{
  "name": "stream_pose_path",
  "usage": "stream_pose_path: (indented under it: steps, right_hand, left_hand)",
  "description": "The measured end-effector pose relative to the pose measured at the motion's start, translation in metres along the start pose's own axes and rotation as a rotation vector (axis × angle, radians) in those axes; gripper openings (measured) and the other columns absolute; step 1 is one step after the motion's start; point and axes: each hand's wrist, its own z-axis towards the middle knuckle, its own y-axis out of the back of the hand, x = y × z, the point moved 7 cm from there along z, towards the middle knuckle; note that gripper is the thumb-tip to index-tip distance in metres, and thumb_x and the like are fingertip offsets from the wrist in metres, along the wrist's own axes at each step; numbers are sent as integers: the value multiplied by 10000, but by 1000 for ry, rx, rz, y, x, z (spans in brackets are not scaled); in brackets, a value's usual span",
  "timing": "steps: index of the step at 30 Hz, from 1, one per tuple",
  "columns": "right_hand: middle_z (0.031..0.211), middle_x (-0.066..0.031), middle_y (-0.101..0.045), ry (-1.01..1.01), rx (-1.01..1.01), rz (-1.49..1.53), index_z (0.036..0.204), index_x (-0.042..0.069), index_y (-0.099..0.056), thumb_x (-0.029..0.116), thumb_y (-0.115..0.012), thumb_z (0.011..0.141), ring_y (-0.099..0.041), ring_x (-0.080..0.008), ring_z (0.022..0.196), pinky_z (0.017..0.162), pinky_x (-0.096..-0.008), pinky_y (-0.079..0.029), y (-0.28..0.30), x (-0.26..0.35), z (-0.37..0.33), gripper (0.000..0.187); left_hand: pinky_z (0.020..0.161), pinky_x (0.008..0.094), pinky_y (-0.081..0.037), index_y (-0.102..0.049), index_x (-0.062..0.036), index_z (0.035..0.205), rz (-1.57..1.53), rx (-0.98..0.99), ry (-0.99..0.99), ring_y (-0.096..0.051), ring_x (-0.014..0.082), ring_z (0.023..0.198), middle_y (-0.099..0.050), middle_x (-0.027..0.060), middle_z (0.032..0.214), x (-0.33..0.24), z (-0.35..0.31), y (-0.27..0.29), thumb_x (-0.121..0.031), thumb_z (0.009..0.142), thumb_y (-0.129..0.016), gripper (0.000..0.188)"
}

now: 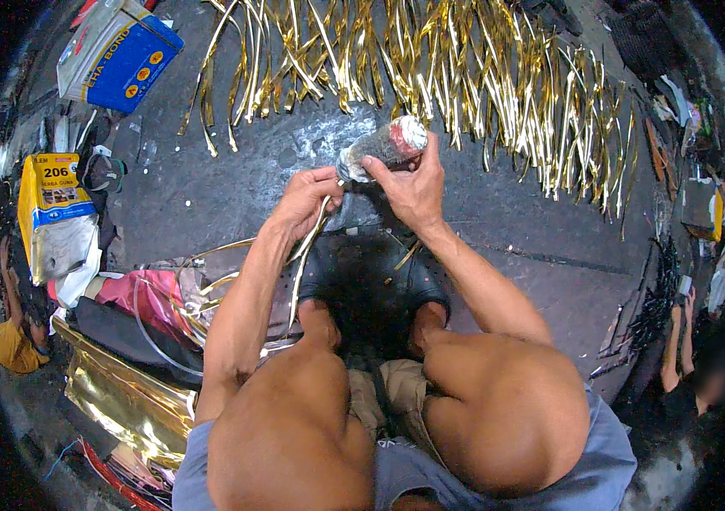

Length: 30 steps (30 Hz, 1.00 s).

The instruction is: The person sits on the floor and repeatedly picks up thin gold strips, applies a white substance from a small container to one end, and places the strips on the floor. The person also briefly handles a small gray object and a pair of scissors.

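My right hand (pixel 420 189) is wrapped round a grubby cylindrical bottle (pixel 394 143), tilted, with a crusted white and red end at the upper right. Its other end points down-left toward my left hand (pixel 307 202). Between the closed fingers of that hand runs a narrow gold strip (pixel 304 249), which trails down past my knee. The strip's upper end is close to the bottle's lower end; whether they touch I cannot tell. Many shiny gold strips (pixel 499 85) lie fanned in a row beyond my hands.
White smears mark the dark work board (pixel 235 170). At the left stand a blue and white tin (pixel 124 60) and a yellow carton (pixel 51 192). Gold sheet (pixel 128 387) lies beside my left leg. Other people are at the far left (pixel 17 345) and lower right (pixel 682 345).
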Motion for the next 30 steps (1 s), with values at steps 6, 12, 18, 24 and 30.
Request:
stream_pose_path:
  steps: [6, 12, 18, 24, 30]
  right_hand:
    - [1014, -86, -713, -137, -115, -205, 1150, 23, -576, 286, -915, 758, -693, -141, 841, 710, -307, -563, 53, -30, 5, 581]
    - [1119, -173, -724, 24, -111, -209, 1209, 12, -554, 273, -913, 752, -718, -277, 1005, 861, -386, -559, 62, -26, 11, 637]
    - [1005, -178, -717, 129, 126, -392, 1272, 39, -504, 268, -893, 780, -725, -275, 786, 688, -391, -581, -2, -30, 1, 668]
    - [1222, -240, -635, 220, 206, -466, 1367, 32, -459, 169, -814, 792, -658, -425, 1094, 895, -478, -556, -11, -25, -7, 690]
    - [1162, -208, -678, -24, 193, -291, 1298, 24, -511, 26, -736, 789, -698, -346, 996, 867, -431, -556, 9, -62, 2, 557]
  left_hand:
    - [540, 217, -467, -711, 53, 1167, 299, -59, -36, -610, 81, 628, -706, 38, 821, -28, -17, 0, 2, 822, -686, 350]
    - [561, 282, -507, -740, 1, 894, 753, -122, -183, -636, 119, 601, -713, 62, 747, -53, 23, -13, -23, 736, -775, 164]
    - [676, 334, -551, -734, 5, 973, 1039, -234, -191, -681, 180, 724, -730, 82, 811, -34, 60, 4, -67, 717, -783, 271]
    - [1118, 398, -422, -583, -55, 1361, 904, -67, -656, -583, 257, 1259, -653, 153, 1265, -56, 12, -47, -136, 722, -807, 682]
    - [939, 375, -565, -607, -49, 1271, 858, -118, -708, -696, 297, 1095, -693, 145, 1182, -58, 4, -64, -54, 755, -848, 570]
